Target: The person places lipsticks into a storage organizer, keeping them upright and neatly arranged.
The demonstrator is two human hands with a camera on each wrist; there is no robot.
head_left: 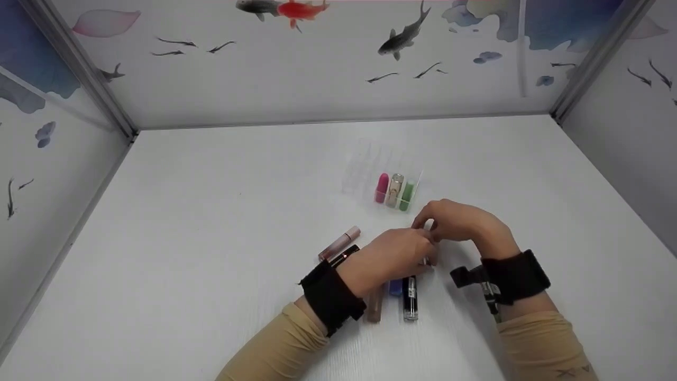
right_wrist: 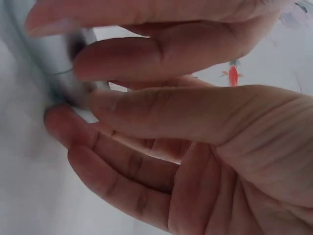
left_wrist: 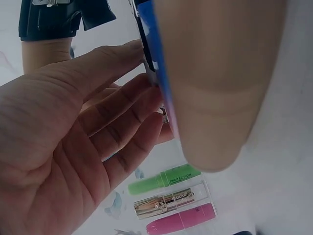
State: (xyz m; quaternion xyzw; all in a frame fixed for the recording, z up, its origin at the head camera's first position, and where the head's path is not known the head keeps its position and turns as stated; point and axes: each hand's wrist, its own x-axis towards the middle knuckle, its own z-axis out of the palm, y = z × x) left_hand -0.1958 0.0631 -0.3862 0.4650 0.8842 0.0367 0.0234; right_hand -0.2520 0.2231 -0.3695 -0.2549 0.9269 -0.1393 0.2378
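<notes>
Both hands meet over the table, their fingers close around a small silvery, partly clear tube [right_wrist: 54,54], blurred and mostly hidden. The right hand [head_left: 463,219] pinches it between thumb and fingers from the far side. From the left, the left hand [head_left: 394,256] curls its fingers on the same tube. Below the left hand lie a tan tube [head_left: 374,307], a blue tube [head_left: 395,287] and a black tube with a clear end [head_left: 410,301]. A pale pink tube [head_left: 341,242] and a black one [head_left: 345,255] lie beside the left wrist.
Beyond the hands stands a clear compartment box [head_left: 365,159]. Its front row holds a pink lipstick [head_left: 382,188], a gold-and-clear one [head_left: 394,190] and a green one [head_left: 406,196]. Printed white panels wall the table [head_left: 185,222] at the back and sides.
</notes>
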